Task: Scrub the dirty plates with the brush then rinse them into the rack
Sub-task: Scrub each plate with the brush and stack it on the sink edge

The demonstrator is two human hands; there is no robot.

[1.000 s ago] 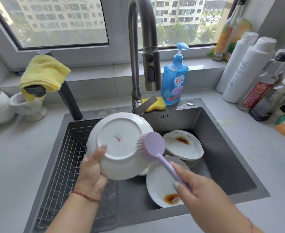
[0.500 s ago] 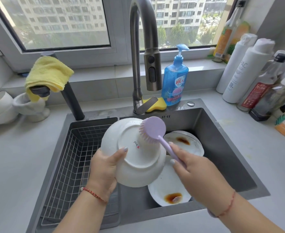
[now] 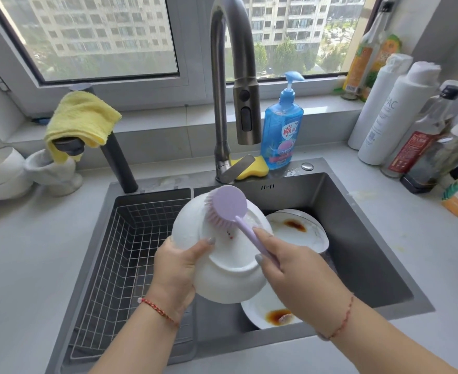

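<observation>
The left hand (image 3: 176, 268) holds the plate (image 3: 222, 273) underside-up over the sink (image 3: 357, 238), thumb curled over the rim, fingers behind it. The right hand (image 3: 298, 268) grips the handle of the brush (image 3: 229, 205), whose bristles press on the plate's far edge.

Risks: the hold covers one edge only. A hard stroke away from that grip may lever a wet plate loose onto the two stained plates (image 3: 295, 228) below the hands. The rack (image 3: 130, 252), left of the grip, holds nothing yet. No water runs from the tap (image 3: 245, 114), so rinsing is not yet begun.

Writing: a small red mark on the plate's base, unreadable. The soap bottle (image 3: 283, 130) beyond the brush carries red Chinese characters, not legible. A white bottle (image 3: 389, 112) far right reads "PAC".
</observation>
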